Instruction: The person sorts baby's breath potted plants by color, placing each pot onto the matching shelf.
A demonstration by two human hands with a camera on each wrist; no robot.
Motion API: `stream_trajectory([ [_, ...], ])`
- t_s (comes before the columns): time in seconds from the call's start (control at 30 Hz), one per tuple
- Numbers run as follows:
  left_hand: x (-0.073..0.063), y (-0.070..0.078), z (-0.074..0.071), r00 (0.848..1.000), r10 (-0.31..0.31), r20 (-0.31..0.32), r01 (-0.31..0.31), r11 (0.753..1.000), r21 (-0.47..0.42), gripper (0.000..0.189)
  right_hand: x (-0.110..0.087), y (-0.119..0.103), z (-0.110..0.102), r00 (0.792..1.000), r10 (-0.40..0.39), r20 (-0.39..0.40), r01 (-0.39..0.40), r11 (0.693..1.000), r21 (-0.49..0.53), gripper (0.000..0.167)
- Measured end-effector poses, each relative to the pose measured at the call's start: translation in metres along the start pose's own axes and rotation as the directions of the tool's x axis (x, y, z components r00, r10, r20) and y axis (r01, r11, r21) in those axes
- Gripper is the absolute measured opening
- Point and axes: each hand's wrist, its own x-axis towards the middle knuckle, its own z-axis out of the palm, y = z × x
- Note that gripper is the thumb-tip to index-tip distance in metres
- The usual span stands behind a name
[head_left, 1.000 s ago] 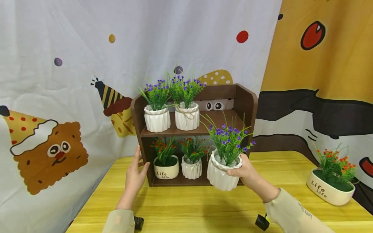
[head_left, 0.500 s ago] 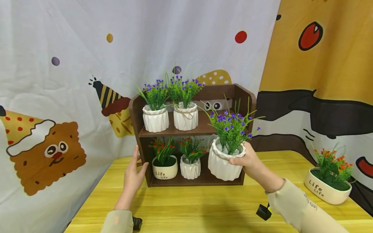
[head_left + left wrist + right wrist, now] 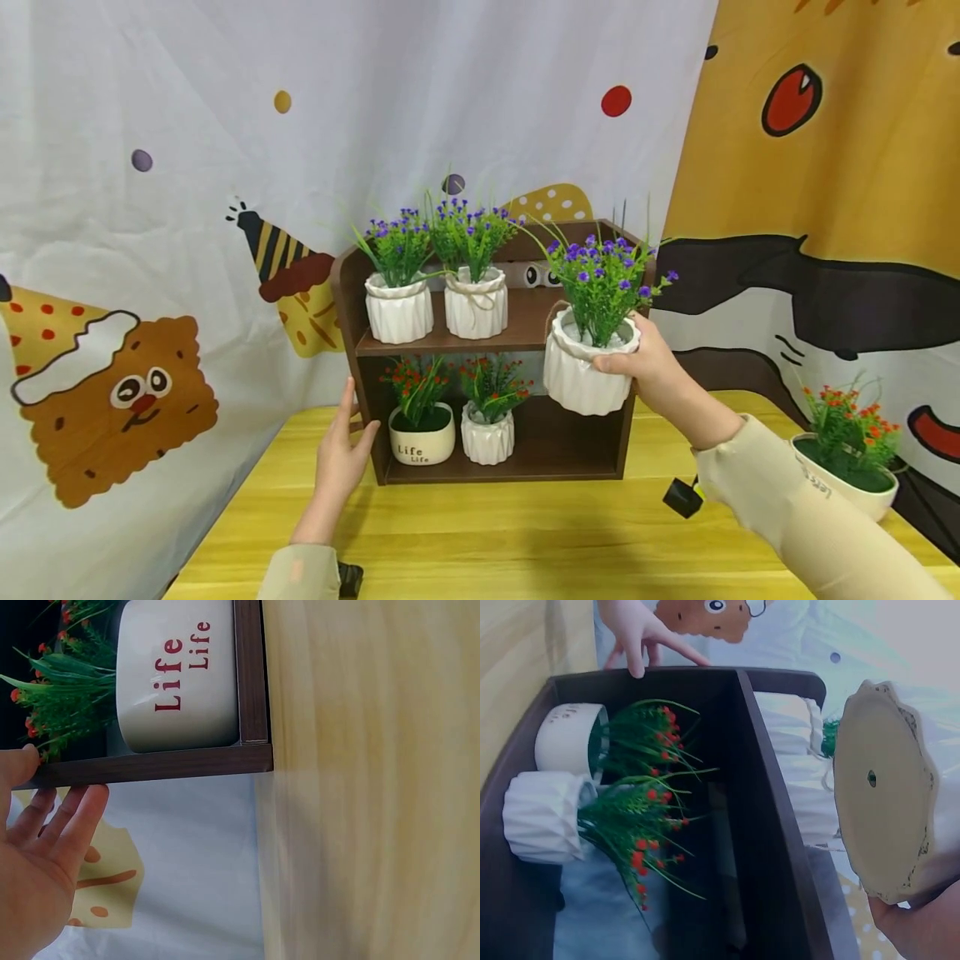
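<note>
My right hand (image 3: 643,360) grips the rim of a white fluted flower pot (image 3: 587,377) with purple flowers, thumb at the front. It is raised before the right part of the brown two-tier shelf (image 3: 517,479); the right wrist view shows its flat base (image 3: 881,787). My left hand (image 3: 343,454) rests with straight fingers against the shelf's left side panel (image 3: 150,766). Two white pots, one pot (image 3: 399,315) and one with a twine bow (image 3: 476,307), stand on the upper tier. Below them sit a cream "Life" pot (image 3: 422,437) and a small white pot (image 3: 487,437), both red-flowered.
Another cream pot with orange-red flowers (image 3: 847,471) stands on the wooden table (image 3: 480,542) at the right, partly behind the right sleeve (image 3: 810,508). A printed cloth (image 3: 210,100) hangs behind the shelf.
My right hand has lifted the purple-flowered pot from in front of the lower tier up to about the upper shelf board's height. The left hand stays at the shelf's side.
</note>
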Motion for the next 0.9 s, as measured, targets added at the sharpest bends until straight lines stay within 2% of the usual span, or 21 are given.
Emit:
stream_trajectory([
  [0.1, 0.001, 0.0, -0.001, 1.0, -0.012, 0.004, 0.012, 1.0, -0.001, 0.089, 0.009, -0.003, 0.0, 0.999, 0.023, -0.034, -0.024, 1.0, -0.019, 0.045],
  [0.3, 0.001, 0.0, 0.0, 1.0, 0.009, 0.003, -0.009, 1.0, 0.0, 0.088, 0.028, -0.006, -0.001, 0.99, 0.087, -0.112, -0.096, 0.993, -0.073, 0.051],
  [0.63, 0.0, 0.001, 0.001, 1.0, 0.02, 0.002, -0.02, 1.0, -0.002, 0.086, 0.057, 0.004, -0.011, 0.977, 0.128, -0.173, -0.153, 0.978, -0.141, 0.045],
  [0.9, 0.0, 0.001, -0.001, 1.0, 0.009, 0.0, -0.009, 1.0, 0.004, 0.088, 0.077, 0.009, -0.013, 0.965, 0.172, -0.2, -0.211, 0.958, -0.194, 0.059],
])
